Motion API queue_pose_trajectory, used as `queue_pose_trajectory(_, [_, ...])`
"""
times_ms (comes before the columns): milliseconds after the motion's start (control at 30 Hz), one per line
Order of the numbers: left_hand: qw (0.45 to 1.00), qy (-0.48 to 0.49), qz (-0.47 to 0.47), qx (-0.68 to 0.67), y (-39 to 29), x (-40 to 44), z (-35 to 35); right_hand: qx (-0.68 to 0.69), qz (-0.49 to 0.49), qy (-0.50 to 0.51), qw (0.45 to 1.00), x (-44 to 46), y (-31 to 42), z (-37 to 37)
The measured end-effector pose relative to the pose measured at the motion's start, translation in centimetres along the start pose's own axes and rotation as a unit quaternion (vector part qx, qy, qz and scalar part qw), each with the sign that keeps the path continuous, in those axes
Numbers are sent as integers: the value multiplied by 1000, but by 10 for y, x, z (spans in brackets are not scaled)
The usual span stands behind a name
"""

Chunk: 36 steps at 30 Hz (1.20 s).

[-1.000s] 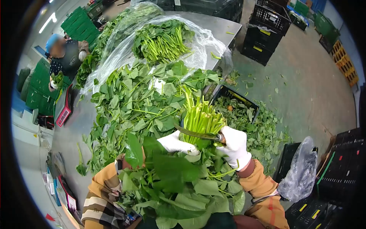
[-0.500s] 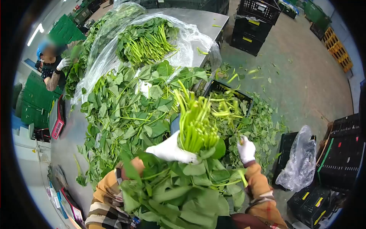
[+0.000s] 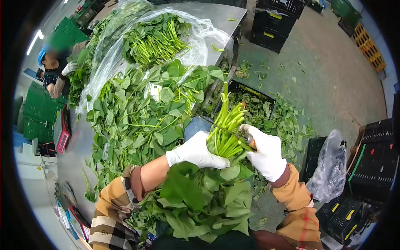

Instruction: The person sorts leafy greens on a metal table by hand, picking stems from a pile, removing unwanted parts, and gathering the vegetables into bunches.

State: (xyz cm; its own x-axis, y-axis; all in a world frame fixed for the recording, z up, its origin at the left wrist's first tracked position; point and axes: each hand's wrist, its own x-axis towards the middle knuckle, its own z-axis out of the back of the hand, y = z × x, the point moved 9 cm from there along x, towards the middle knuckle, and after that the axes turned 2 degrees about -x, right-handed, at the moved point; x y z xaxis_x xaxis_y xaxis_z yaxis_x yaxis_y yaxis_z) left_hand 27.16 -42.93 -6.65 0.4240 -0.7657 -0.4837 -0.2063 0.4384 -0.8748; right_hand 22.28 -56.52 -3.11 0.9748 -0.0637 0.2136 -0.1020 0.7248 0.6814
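Observation:
My left hand (image 3: 198, 152), in a white glove, is wrapped round a bunch of green stems (image 3: 227, 133), with the cut ends up and the broad leaves (image 3: 208, 196) hanging toward my body. To its right, my gloved right hand (image 3: 266, 153) grips the handle of a knife (image 3: 225, 129), whose thin dark blade lies across the stems. Loose leafy greens (image 3: 137, 121) are heaped on the metal table (image 3: 77, 166) to the left. Farther back, a bundle of greens (image 3: 156, 39) rests on clear plastic (image 3: 202, 37).
Below the table's right edge, a black crate (image 3: 271, 100) holds trimmings, with leaves scattered around it. Black crates (image 3: 273, 27) are stacked at the back. A plastic bag (image 3: 329, 166) lies right. At the far left, a person (image 3: 54, 75) handles greens beside a red scale (image 3: 62, 141).
My right hand swung away from the bunch with pieces flying, then came back with the blade against the stems. The stem ends look shorter, and the view has shifted slightly.

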Motion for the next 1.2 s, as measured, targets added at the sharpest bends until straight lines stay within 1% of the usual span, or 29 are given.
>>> queue_pose_trajectory(67, [1000,-16,1,-18,-8,-1,-6,-12,14,-19,1000,-4,-3,2])
queue_pose_trajectory(100, [999,-24,4,-31,-11,-8,-10,-69,-27,-4,997,-22,-47,-15])
queue_pose_trajectory(133, [999,-38,-26,-22,-21,-15,-6,-218,-112,110,963,-40,-97,-38])
queue_pose_trajectory(167, [997,-54,-56,-9,-30,-24,2,-301,-146,167,928,-89,-177,-63])
queue_pose_trajectory(200, [994,-72,-84,2,-36,-33,11,-306,-186,227,906,-134,-236,-78])
queue_pose_trajectory(233, [991,-79,-95,-51,-37,-38,18,-280,-257,228,896,-158,-253,-68])
queue_pose_trajectory(267, [989,-88,-106,-47,-35,-43,21,-252,-328,235,880,-177,-261,-61])
queue_pose_trajectory(333, [985,-103,-132,-32,-30,-49,26,-239,-363,176,883,-171,-245,-45])
queue_pose_trajectory(367, [985,-97,-132,-55,-27,-53,24,-215,-406,186,869,-164,-241,-46])
queue_pose_trajectory(467, [978,-117,-168,-34,-25,-78,33,-82,-299,67,948,-122,-218,-55])
queue_pose_trajectory(500, [971,-150,-182,-30,-25,-93,43,-68,-234,54,968,-109,-214,-60])
queue_pose_trajectory(533, [962,-182,-198,-48,-27,-112,56,-30,-222,54,973,-94,-197,-59])
queue_pose_trajectory(600, [933,-293,-192,-88,-24,-170,91,-15,-199,90,976,-72,-201,-67])
queue_pose_trajectory(667, [884,-433,-175,-13,-19,-247,132,23,-177,89,980,-56,-185,-66])
queue_pose_trajectory(700, [846,-502,-179,3,-19,-289,150,49,-179,92,978,-48,-176,-70])
queue_pose_trajectory(733, [805,-565,-183,19,-24,-331,164,32,-120,56,991,-42,-166,-67])
queue_pose_trajectory(800, [724,-654,-180,125,-42,-403,180,-4,-102,52,993,-31,-152,-70])
queue_pose_trajectory(833, [686,-679,-192,179,-51,-427,181,28,-124,42,991,-27,-150,-74])
queue_pose_trajectory(867, [646,-698,-203,232,-58,-446,181,46,-114,26,992,-22,-141,-76])
queue_pose_trajectory(900, [614,-694,-221,305,-65,-459,179,64,-104,10,992,-18,-133,-78])
queue_pose_trajectory(933, [575,-693,-257,351,-71,-469,175,83,-94,-8,992,-14,-126,-78])
queue_pose_trajectory(967, [515,-717,-210,420,-71,-476,171,154,-114,-14,981,-12,-127,-84])
queue_pose_trajectory(1000, [449,-733,-159,485,-72,-480,167,156,-116,-7,981,-8,-114,-83])
queue_pose_trajectory(1033, [436,-717,-162,520,-72,-481,163,159,-118,0,980,-7,-92,-79])
queue_pose_trajectory(1067, [387,-715,-123,569,-57,-493,171,160,-118,8,980,-6,-73,-75])
queue_pose_trajectory(1100, [392,-719,-125,560,-47,-498,171,119,-88,12,989,-4,-55,-70])
queue_pose_trajectory(1167, [409,-732,-136,528,-29,-506,171,121,-54,7,991,-2,-31,-71])
queue_pose_trajectory(1200, [438,-747,-134,481,-19,-509,170,122,-38,4,992,-3,-17,-71])
